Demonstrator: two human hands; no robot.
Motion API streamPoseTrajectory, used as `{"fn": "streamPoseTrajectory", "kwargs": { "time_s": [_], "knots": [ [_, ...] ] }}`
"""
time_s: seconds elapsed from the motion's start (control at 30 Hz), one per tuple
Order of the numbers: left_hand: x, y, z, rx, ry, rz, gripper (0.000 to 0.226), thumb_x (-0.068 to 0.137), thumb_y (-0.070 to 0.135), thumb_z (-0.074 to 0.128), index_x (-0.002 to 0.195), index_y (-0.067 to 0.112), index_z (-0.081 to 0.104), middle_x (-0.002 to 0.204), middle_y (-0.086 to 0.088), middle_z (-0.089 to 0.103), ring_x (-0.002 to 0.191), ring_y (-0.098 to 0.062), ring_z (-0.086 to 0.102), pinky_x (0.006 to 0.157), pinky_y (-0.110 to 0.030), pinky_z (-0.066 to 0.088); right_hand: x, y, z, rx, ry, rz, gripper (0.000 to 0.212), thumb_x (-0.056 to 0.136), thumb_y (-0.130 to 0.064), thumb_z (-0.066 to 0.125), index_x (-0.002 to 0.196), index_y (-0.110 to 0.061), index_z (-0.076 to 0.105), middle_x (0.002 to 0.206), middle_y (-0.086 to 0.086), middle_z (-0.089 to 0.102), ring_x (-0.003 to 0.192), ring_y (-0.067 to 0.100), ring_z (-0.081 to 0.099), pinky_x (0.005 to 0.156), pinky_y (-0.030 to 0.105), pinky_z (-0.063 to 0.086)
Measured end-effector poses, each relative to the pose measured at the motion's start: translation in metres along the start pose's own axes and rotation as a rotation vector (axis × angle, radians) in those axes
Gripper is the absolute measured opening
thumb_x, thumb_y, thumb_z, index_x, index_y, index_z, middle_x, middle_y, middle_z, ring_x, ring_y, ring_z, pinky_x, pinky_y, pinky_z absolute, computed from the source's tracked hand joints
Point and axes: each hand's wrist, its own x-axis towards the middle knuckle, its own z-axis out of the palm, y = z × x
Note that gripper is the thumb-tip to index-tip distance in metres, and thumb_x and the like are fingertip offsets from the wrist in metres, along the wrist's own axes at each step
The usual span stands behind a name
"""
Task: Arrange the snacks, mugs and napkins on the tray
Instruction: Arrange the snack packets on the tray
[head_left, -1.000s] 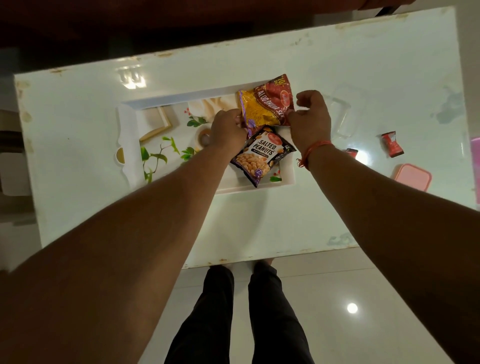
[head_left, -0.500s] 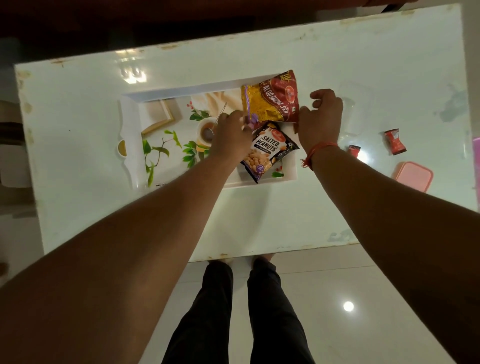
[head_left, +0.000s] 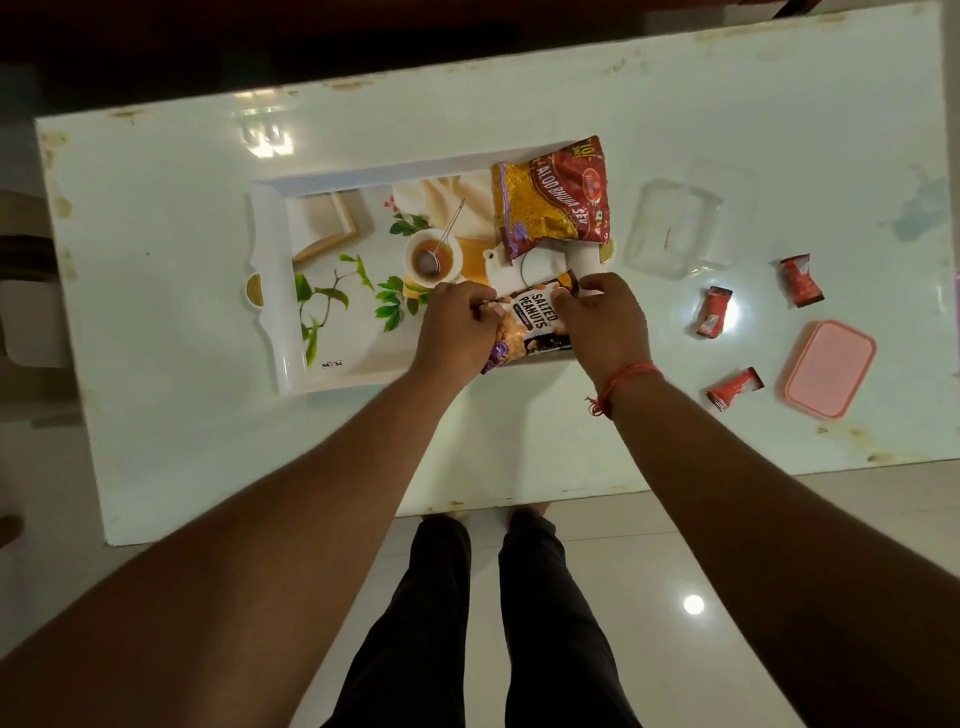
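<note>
A white tray (head_left: 270, 332) printed with leaves and a teacup lies on the white table. A red and yellow aloo bhujia packet (head_left: 553, 200) rests flat in the tray's far right corner, free of both hands. Just below it is a black salted peanuts packet (head_left: 535, 319) at the tray's near right edge. My left hand (head_left: 457, 330) pinches its left end and my right hand (head_left: 605, 319) pinches its right end. No mugs or napkins show.
Right of the tray stand a clear plastic container (head_left: 675, 228), a pink lid (head_left: 828, 369) and three small red sachets (head_left: 714, 312) (head_left: 800, 280) (head_left: 735, 387). The table's near edge (head_left: 467, 506) lies just ahead of my legs.
Both hands let go of the aloo bhujia packet, which now lies in the far right corner. They came down and took hold of the two ends of the peanuts packet.
</note>
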Motion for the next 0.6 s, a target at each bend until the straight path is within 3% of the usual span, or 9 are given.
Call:
{"fn": "streamPoseTrajectory", "kwargs": {
  "time_s": [0.03, 0.1, 0.17, 0.37, 0.6],
  "knots": [
    [-0.001, 0.000, 0.001, -0.051, 0.018, 0.008, 0.021, 0.088, 0.026, 0.064, 0.108, 0.017, 0.067, 0.117, -0.009, 0.060, 0.101, -0.022, 0.066, 0.084, -0.043, 0.059, 0.001, 0.000, -0.001, 0.067, 0.005, 0.026, 0.032, 0.090, -0.031, 0.066, 0.118, -0.016, 0.059, 0.099, -0.002, 0.070, 0.088, 0.017, 0.069, 0.082, 0.033, 0.056],
    [-0.003, 0.005, 0.003, -0.148, 0.054, 0.032, 0.023, 0.089, 0.019, 0.064, 0.111, 0.014, 0.066, 0.124, -0.008, 0.052, 0.101, -0.017, 0.065, 0.079, -0.033, 0.060, 0.003, 0.002, -0.005, 0.151, 0.034, 0.017, 0.024, 0.088, -0.027, 0.068, 0.109, -0.019, 0.061, 0.097, -0.002, 0.073, 0.087, 0.017, 0.073, 0.080, 0.038, 0.060],
    [-0.006, 0.014, 0.008, -0.205, 0.074, 0.053, 0.028, 0.090, 0.007, 0.064, 0.118, 0.007, 0.062, 0.129, -0.007, 0.044, 0.102, -0.010, 0.061, 0.084, -0.022, 0.056, 0.005, 0.000, -0.011, 0.167, 0.089, -0.022, 0.018, 0.088, -0.023, 0.068, 0.104, -0.022, 0.060, 0.098, -0.003, 0.071, 0.089, 0.018, 0.072, 0.074, 0.033, 0.061],
    [-0.014, 0.031, 0.024, -0.177, -0.033, 0.052, 0.043, 0.087, 0.000, 0.063, 0.129, 0.008, 0.058, 0.135, -0.008, 0.043, 0.119, -0.014, 0.049, 0.097, -0.032, 0.053, 0.012, 0.003, -0.020, 0.130, 0.161, -0.026, 0.022, 0.091, -0.018, 0.066, 0.112, -0.014, 0.058, 0.091, -0.012, 0.060, 0.092, 0.017, 0.068, 0.069, 0.020, 0.056],
    [-0.018, 0.026, 0.031, -0.154, -0.101, 0.074, 0.051, 0.089, 0.004, 0.062, 0.138, 0.011, 0.050, 0.146, -0.002, 0.040, 0.133, -0.017, 0.043, 0.107, -0.039, 0.046, 0.016, 0.009, -0.028, 0.098, 0.121, -0.027, 0.028, 0.093, -0.020, 0.064, 0.119, -0.013, 0.056, 0.104, -0.003, 0.064, 0.093, 0.019, 0.067, 0.064, 0.015, 0.051]
  ]
}}
